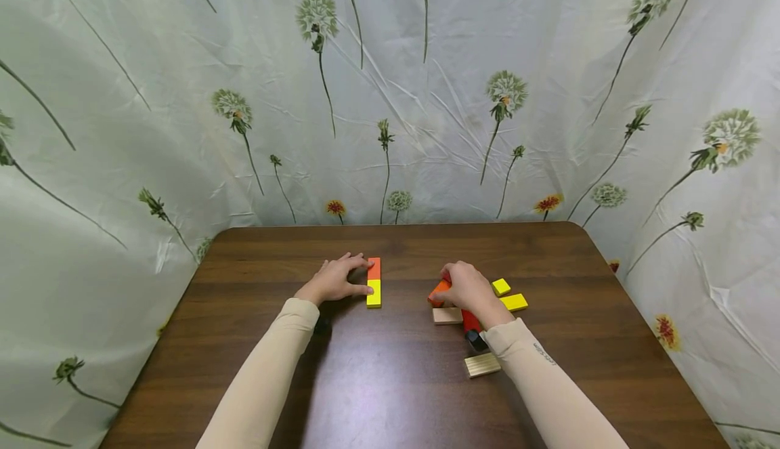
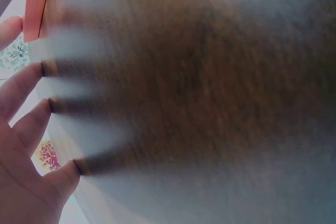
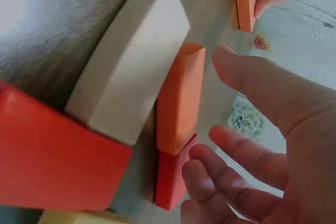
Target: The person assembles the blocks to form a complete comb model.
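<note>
Orange block (image 1: 437, 292), right of centre, long axis slanting up-right, lies just left of the nearer right hand (image 1: 470, 289), whose fingers spread, gripping nothing. Left hand (image 1: 332, 280), fingers loosely extended, touches yellow-orange row (image 1: 374, 286) near mid-frame.

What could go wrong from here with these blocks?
1. A wooden block sits close beside the loose orange block at the right hand; grabbing the orange one might knock it.
2. The left hand is at only one side of the orange-yellow row; a slight push could skew it.
</note>
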The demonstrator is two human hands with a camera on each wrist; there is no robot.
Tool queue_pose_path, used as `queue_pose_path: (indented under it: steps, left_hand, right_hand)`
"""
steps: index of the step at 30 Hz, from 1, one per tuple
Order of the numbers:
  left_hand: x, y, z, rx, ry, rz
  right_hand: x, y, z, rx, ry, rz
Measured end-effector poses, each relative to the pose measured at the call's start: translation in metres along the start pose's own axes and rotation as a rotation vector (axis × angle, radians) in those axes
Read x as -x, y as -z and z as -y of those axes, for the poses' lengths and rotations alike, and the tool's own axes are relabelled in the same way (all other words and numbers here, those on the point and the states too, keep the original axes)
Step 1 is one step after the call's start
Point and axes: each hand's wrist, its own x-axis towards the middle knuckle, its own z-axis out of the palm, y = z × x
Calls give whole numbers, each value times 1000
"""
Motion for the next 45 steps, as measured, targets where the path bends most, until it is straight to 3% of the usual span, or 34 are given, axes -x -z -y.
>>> queue_pose_path:
  steps: [17,27,45]
  left_hand:
    - [2,0,0,19,6,-3]
    - [0,-1,3,28,9,-3]
    - [-1,-3,6,50,-6,-6]
  right_hand:
    - [3,-8,-3,-48,-14,17]
    - [0,-17,1,-110,60,5]
    - [4,-18,-1,-44,-5,-5]
